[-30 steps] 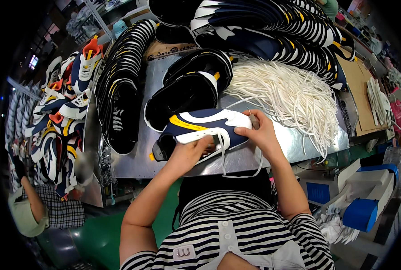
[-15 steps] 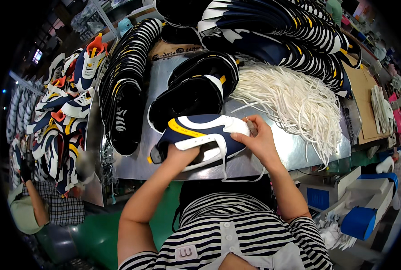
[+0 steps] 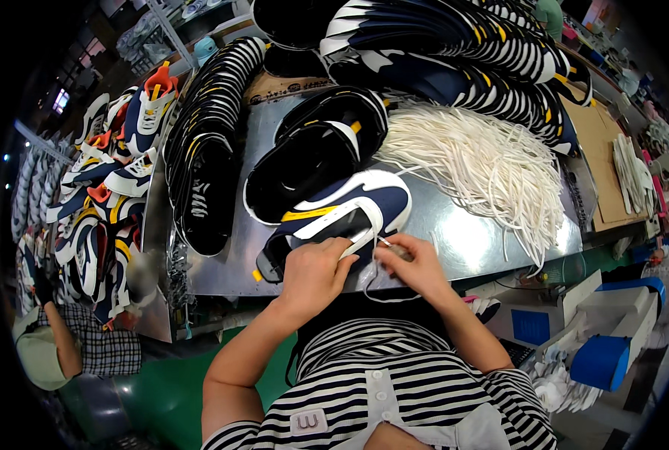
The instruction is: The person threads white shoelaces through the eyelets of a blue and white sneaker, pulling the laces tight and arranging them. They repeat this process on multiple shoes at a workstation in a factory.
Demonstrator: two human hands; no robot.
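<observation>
A navy, white and yellow shoe upper [image 3: 396, 201] lies tilted at the front of the metal table, its toe pointing to the far right. My left hand [image 3: 313, 276] is closed on the near edge of its white eyelet strip, with the fingertips partly inside the opening. Close by on the right, my right hand [image 3: 415, 264] pinches a white shoelace [image 3: 381, 241] beside the eyelet strip. The lace hangs in a loop between my hands and the table's front edge.
Behind the upper sit two black-lined uppers [image 3: 293, 176]. A heap of white shoelaces [image 3: 477, 161] covers the right side of the metal table [image 3: 462, 259]. Nested uppers stand in rows at left [image 3: 207, 142] and far right [image 3: 454, 75]. Assembled shoes [image 3: 94, 225] pile up farther left, near another person [image 3: 45, 349].
My left hand has drawn back out of the shoe opening to its edge. My right hand has moved from the toe down to the lace. The upper has turned, its toe swinging away.
</observation>
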